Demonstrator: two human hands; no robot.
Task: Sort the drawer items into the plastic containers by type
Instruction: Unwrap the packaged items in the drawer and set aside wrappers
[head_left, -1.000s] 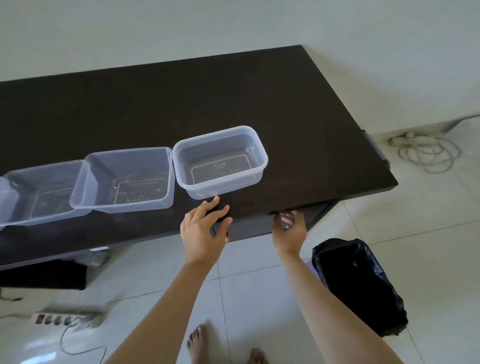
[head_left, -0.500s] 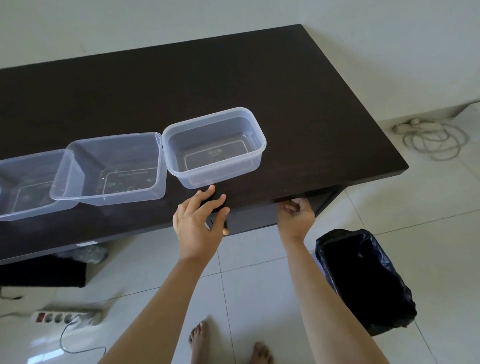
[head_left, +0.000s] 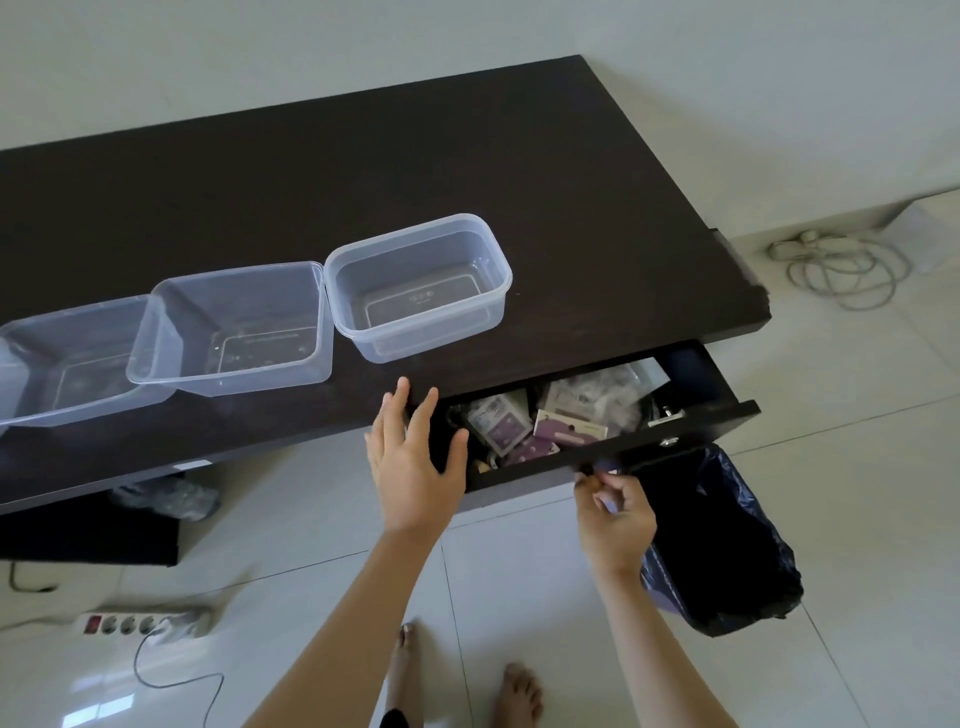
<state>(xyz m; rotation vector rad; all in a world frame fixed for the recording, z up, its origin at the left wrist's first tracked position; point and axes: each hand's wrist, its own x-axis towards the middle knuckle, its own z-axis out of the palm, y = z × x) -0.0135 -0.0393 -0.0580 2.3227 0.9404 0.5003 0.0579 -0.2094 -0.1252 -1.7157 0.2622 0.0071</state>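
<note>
Under the desk edge, the drawer (head_left: 597, 452) stands open, sorting not yet begun.
Left hand (head_left: 415, 462) hovers with fingers spread, holding nothing; right hand (head_left: 615, 512) pinches the drawer front; three plastic containers (head_left: 421, 291) sit empty.

Black bin bag (head_left: 727, 545), power strip (head_left: 145, 622), coiled cable (head_left: 841, 270) on floor.

Containers (head_left: 421, 286) on table (head_left: 571, 208), above drawer (head_left: 597, 447)
</note>
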